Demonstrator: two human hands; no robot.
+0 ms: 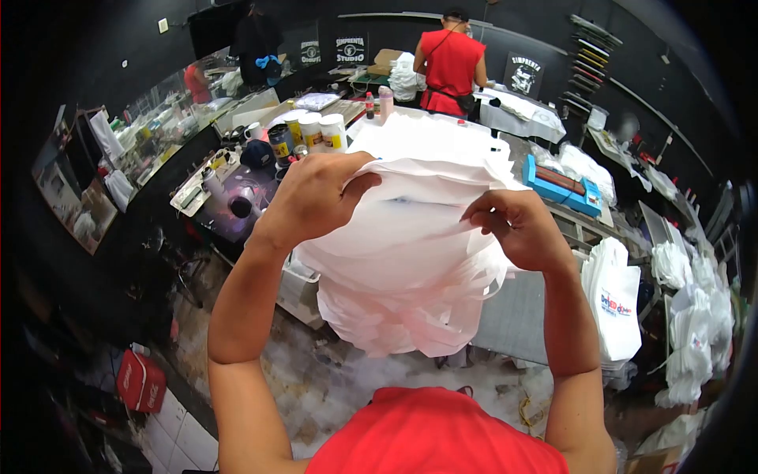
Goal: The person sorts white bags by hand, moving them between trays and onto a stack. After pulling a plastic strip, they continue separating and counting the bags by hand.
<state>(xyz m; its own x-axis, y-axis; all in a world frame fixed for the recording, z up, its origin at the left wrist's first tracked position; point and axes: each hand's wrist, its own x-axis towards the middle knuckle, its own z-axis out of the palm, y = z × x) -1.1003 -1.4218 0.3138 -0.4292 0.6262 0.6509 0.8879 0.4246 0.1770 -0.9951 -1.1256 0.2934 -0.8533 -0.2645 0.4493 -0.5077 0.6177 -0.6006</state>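
In front of me a stack of white fabric tote bags (403,308) lies on the table, its handles and lower parts drooping over the near edge. My left hand (320,193) is closed on the upper left edge of the top white tote bag (426,174), thumb below and fingers above. On the other side my right hand (521,229) pinches the bag's right part between thumb and fingers. The top layer is lifted into a fold between both hands. Beneath it a faint bluish mark shows on the white fabric.
Several white jars (332,132) stand behind my left hand. A blue machine (562,186) sits to the right. More printed white bags (613,304) hang at the right. Another person in a red top (452,67) works at a far table. A red cooler (141,382) rests on the floor.
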